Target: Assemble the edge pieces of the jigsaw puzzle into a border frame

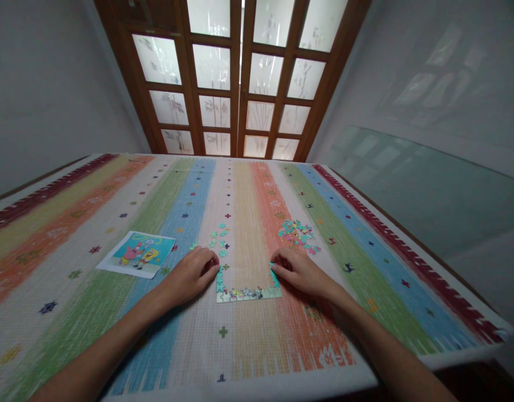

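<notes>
A partly joined jigsaw border (246,292) lies on the striped tablecloth (114,312), forming a bottom strip with short left and right sides. My left hand (193,272) rests with curled fingers against the border's left side. Fingers of my right hand (298,270) are bent and pressed on the top of the border's right side. A pile of loose teal and pink pieces (298,231) lies just beyond my right hand. A few scattered pieces (220,233) lie beyond my left hand.
A printed cartoon reference picture (137,254) lies to the left of my left hand. The table ends near a wooden door with frosted glass panes (240,78). A glass sheet (428,184) leans along the wall on the right.
</notes>
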The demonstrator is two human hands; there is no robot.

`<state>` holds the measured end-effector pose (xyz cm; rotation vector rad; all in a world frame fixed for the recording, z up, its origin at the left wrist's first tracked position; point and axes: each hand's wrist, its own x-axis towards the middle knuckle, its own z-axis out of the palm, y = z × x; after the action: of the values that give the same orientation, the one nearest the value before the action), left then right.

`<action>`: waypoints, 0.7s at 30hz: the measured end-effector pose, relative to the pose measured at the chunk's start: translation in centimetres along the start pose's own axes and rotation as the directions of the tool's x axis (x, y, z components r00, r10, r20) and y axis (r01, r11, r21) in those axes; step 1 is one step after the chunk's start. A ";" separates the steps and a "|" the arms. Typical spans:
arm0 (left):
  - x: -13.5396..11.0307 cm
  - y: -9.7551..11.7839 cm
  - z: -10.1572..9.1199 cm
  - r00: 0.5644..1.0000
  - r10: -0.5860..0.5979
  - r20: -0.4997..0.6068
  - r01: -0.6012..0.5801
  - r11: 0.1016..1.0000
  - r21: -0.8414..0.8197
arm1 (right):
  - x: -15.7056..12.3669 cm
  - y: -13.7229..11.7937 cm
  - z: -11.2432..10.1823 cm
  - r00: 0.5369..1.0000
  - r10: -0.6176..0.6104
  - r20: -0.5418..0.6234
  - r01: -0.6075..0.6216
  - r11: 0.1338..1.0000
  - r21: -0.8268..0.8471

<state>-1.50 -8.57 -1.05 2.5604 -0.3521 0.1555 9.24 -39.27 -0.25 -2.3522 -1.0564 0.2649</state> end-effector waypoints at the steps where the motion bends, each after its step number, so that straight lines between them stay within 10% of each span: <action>1: 0.0 0.0 0.0 1.000 -0.001 0.000 0.001 1.000 -0.001 | 0.0 0.0 0.0 1.000 -0.002 0.000 0.002 1.000 0.000; 21: -0.2 0.1 0.6 1.000 0.012 -0.021 -0.012 1.000 0.006 | 0.0 0.0 -0.3 1.000 -0.017 0.014 0.016 1.000 0.010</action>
<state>-1.66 -8.98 -1.57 2.5605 -0.3599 0.1881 9.30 -39.40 -0.02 -2.3349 -1.0783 0.2806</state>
